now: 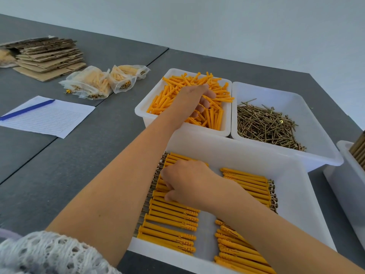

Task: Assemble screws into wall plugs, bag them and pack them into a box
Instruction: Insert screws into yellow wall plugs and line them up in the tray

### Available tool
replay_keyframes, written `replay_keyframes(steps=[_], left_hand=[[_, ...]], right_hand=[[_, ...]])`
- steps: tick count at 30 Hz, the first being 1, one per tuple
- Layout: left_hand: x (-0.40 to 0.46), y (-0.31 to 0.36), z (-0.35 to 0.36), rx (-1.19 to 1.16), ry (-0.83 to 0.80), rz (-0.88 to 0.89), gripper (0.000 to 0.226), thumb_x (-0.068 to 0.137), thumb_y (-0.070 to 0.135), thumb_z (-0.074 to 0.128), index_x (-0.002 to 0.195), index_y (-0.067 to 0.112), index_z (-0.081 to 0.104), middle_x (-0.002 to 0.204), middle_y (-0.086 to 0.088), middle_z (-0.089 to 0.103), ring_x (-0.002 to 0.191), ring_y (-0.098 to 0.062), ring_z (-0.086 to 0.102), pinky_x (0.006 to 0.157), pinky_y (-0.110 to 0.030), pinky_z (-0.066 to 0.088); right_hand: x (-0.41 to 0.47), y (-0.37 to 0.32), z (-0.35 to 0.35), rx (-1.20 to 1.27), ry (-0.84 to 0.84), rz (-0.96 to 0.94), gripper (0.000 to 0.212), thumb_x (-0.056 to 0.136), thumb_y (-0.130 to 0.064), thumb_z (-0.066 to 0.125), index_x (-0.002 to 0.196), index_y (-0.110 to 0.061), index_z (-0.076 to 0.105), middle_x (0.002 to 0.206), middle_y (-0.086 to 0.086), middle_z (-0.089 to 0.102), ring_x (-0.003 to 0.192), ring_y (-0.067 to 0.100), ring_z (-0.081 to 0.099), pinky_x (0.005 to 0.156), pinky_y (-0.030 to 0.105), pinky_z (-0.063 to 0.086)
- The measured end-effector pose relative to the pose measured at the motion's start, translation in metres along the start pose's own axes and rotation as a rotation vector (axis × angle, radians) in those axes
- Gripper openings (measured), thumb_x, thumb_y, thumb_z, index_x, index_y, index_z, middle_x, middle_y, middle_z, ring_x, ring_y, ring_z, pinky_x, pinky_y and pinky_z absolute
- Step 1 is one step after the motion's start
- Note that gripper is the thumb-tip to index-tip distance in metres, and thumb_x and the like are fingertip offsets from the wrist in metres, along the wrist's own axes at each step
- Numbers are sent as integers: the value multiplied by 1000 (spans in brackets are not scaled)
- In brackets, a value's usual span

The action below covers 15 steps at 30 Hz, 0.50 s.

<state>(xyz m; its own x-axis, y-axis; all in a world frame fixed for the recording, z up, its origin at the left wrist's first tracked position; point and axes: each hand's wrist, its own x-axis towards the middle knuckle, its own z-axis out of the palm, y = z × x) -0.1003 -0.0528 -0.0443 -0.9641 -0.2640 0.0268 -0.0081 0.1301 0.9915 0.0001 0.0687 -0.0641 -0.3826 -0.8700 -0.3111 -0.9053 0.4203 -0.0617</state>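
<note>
My left hand (194,99) reaches into the far white bin (142,109) of loose orange wall plugs (213,115). Its fingers hang loosely curved over the pile, and I see no plug held in them. My right hand (187,182) is inside the near white bin (308,204), knuckles up. Its curled fingertips pinch an assembled plug (160,194) in the left row. Assembled plugs with screws (169,224) lie in two neat rows there, and my right forearm covers part of the right row (246,180). Loose brass screws (264,125) fill a third bin (320,139).
Several filled clear bags of plugs (94,82) lie on the grey table (69,165) at the left. Behind them is a stack of flat cardboard (49,58). A lined sheet (49,117) with a blue pen (27,109) lies nearer. Another white bin (347,175) stands at the right edge.
</note>
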Motion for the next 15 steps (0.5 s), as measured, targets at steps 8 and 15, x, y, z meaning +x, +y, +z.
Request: replay_keyframes(steps=[8, 15], left_hand=[[2, 0, 1, 9, -6, 5, 38, 102, 37, 40, 96, 20, 73, 64, 8, 64, 53, -3, 54, 51, -17, 45], [2, -2, 2, 34, -7, 20, 37, 102, 37, 40, 93, 22, 73, 64, 8, 65, 53, -3, 54, 50, -16, 45]], right_hand=[[5, -1, 7, -35, 11, 7, 20, 99, -26, 56, 85, -16, 47, 71, -2, 44, 71, 21, 51, 56, 31, 40], [5, -6, 10, -104, 77, 31, 39, 97, -15, 54, 66, -19, 30, 67, -2, 40, 55, 14, 40, 42, 26, 26]])
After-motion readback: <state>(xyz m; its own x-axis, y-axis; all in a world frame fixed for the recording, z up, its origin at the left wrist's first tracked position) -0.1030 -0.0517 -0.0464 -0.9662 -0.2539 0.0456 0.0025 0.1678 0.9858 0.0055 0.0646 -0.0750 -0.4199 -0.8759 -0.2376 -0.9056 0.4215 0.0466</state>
